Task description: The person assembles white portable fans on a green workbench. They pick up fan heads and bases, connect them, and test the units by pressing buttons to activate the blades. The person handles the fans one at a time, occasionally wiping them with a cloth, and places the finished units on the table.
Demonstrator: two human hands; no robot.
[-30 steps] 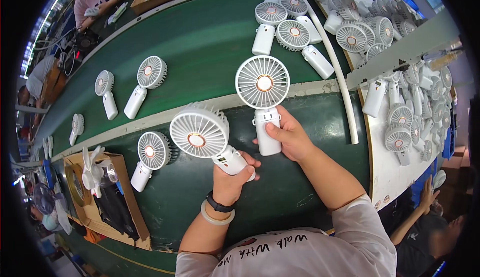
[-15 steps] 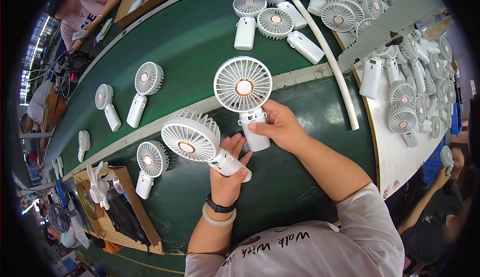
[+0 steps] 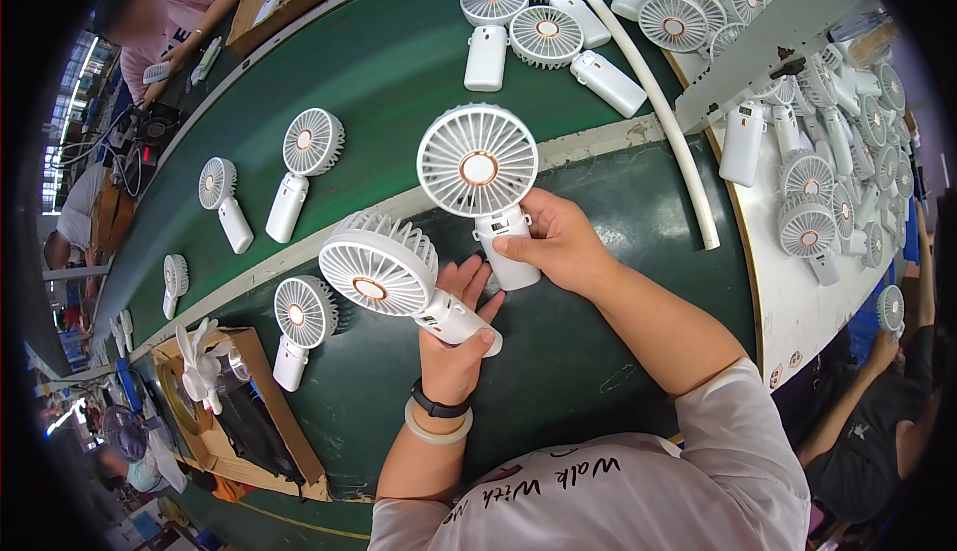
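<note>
My left hand is closed round the handle of a white handheld fan, its caged head tilted toward the upper left. The thumb lies over the handle while the other fingers show behind it. A second white handheld fan stands nearly upright in my right hand, which pinches the handle from the right with the thumb in front. Both fans have a round grille with a copper-coloured ring in the centre. The two fans are close together but apart. Left of my left hand, another handheld fan lies on the dark green table.
Several fans lie on the green conveyor belt beyond a pale divider strip. A white tube curves along the right. Past it, many fans pile on a white table. A cardboard box with a loose white blade stands left. Co-workers sit around.
The fans on the left of the belt have shifted right and away. My hands and the two held fans have barely moved. At the right, a co-worker's raised fan has shifted slightly.
</note>
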